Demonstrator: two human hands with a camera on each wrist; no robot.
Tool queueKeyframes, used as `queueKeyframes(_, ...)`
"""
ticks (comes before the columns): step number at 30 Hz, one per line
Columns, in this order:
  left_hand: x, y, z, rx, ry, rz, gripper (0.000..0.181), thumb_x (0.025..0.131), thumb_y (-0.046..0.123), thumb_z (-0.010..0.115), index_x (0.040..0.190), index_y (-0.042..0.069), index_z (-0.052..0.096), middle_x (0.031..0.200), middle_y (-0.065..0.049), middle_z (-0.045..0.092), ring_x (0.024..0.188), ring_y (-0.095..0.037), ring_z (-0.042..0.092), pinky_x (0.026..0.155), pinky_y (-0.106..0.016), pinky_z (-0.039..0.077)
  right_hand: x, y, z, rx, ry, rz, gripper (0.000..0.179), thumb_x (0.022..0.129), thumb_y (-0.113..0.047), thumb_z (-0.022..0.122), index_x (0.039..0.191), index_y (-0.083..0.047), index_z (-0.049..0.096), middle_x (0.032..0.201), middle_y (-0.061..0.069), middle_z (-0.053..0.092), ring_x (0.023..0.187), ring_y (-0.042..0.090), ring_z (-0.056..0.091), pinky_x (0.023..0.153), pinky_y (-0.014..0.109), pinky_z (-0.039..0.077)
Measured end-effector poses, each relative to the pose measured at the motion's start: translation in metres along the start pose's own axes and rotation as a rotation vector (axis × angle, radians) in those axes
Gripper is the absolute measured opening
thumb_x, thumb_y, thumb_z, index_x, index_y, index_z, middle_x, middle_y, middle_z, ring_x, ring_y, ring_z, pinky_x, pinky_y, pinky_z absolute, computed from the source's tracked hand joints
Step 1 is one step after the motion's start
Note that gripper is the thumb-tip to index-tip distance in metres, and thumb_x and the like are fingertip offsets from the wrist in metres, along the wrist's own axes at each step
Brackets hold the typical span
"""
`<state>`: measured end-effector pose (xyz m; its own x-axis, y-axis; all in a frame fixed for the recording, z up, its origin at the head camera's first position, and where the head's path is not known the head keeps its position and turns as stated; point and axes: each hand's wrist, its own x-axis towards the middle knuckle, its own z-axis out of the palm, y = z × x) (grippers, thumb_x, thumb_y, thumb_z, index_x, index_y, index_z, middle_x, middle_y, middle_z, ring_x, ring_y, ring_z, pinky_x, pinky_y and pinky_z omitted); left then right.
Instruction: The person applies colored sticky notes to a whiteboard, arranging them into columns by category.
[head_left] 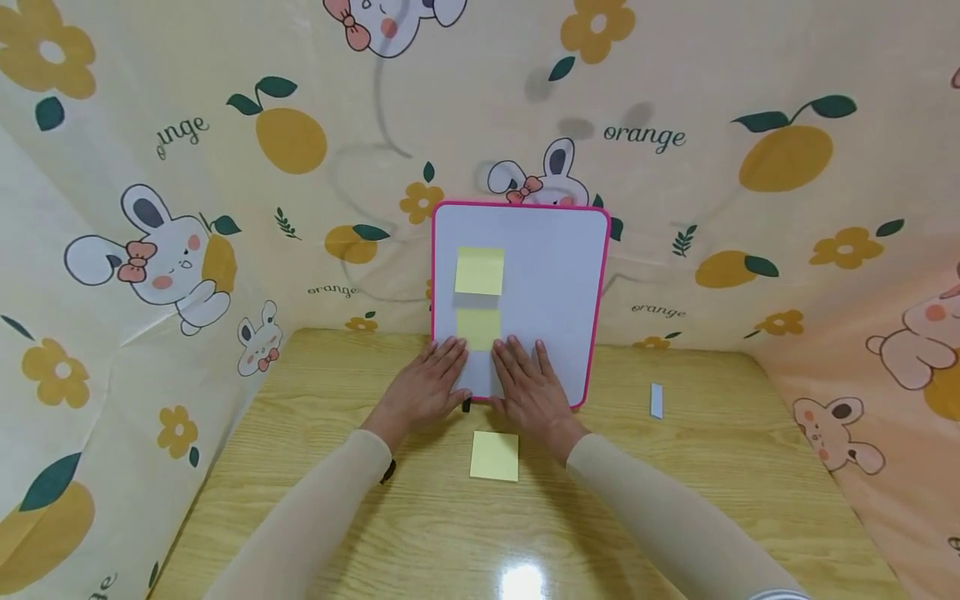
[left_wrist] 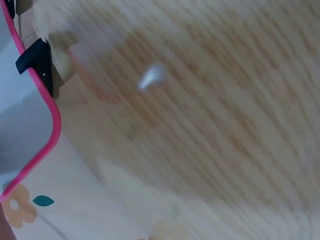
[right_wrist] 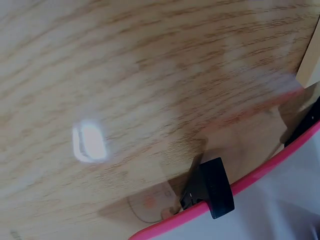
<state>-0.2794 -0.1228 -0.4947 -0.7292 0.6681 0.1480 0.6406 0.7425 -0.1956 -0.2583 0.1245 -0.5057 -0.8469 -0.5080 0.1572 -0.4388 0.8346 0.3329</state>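
A white board with a pink rim (head_left: 555,292) leans upright at the back of the table. Two yellow sticky notes are on its left half: an upper one (head_left: 479,271) whose lower edge lifts and casts a shadow, and a lower one (head_left: 478,327) lying flatter. My left hand (head_left: 427,385) lies with straight fingers on the board, fingertips at the lower note's left corner. On the other side, my right hand (head_left: 531,387) rests straight-fingered on the board, fingertips by that note's right corner. Neither hand shows in the wrist views, apart from a sliver of skin at the left one's edge.
A pad of yellow sticky notes (head_left: 494,456) lies on the wooden table (head_left: 442,533) between the forearms. Black clips (left_wrist: 42,65) (right_wrist: 217,187) grip the board's bottom rim. Off to the right is a small white strip (head_left: 656,401). Patterned cloth (head_left: 480,108) surrounds the table.
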Motion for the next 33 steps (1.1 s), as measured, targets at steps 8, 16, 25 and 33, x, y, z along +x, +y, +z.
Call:
queueKeyframes(8, -0.002, 0.004, 0.000, -0.017, 0.015, -0.012, 0.072, 0.112, 0.050, 0.041, 0.164, 0.000, 0.033, 0.174, -0.014, 0.027, 0.163, -0.030, 0.021, 0.135, -0.046, 0.018, -0.005, 0.002, 0.002, -0.011, 0.049, -0.010, 0.079, 0.109, -0.052, 0.049, 0.168, -0.007, 0.023, 0.178, 0.005, 0.014, 0.166, 0.026, 0.004, 0.134, 0.061, 0.004)
queueKeyframes(16, -0.007, 0.011, 0.003, -0.093, 0.032, -0.055, 0.069, 0.112, 0.047, 0.043, 0.161, -0.002, 0.039, 0.171, -0.016, 0.033, 0.162, -0.032, 0.025, 0.134, -0.047, 0.021, -0.020, 0.004, -0.002, 0.045, 0.095, 0.012, 0.072, 0.109, -0.048, 0.052, 0.164, -0.004, 0.035, 0.174, 0.008, 0.028, 0.165, 0.028, 0.015, 0.133, 0.060, 0.014)
queueKeyframes(25, -0.038, 0.044, -0.001, -0.308, -0.003, -0.147, 0.069, 0.113, 0.046, 0.044, 0.162, -0.002, 0.036, 0.173, -0.017, 0.029, 0.162, -0.033, 0.022, 0.134, -0.049, 0.020, -0.057, 0.003, 0.000, 0.161, 0.116, 0.024, 0.069, 0.106, -0.043, 0.061, 0.159, -0.002, 0.045, 0.167, 0.014, 0.043, 0.158, 0.032, 0.034, 0.130, 0.063, 0.022)
queueKeyframes(33, -0.060, 0.078, -0.002, -0.372, -0.041, -0.134, 0.068, 0.112, 0.044, 0.048, 0.159, -0.003, 0.041, 0.169, -0.020, 0.037, 0.160, -0.035, 0.030, 0.132, -0.049, 0.027, -0.094, -0.008, 0.002, 0.225, 0.044, 0.000, 0.071, 0.105, -0.048, 0.061, 0.156, -0.001, 0.049, 0.163, 0.015, 0.047, 0.154, 0.034, 0.042, 0.126, 0.066, 0.031)
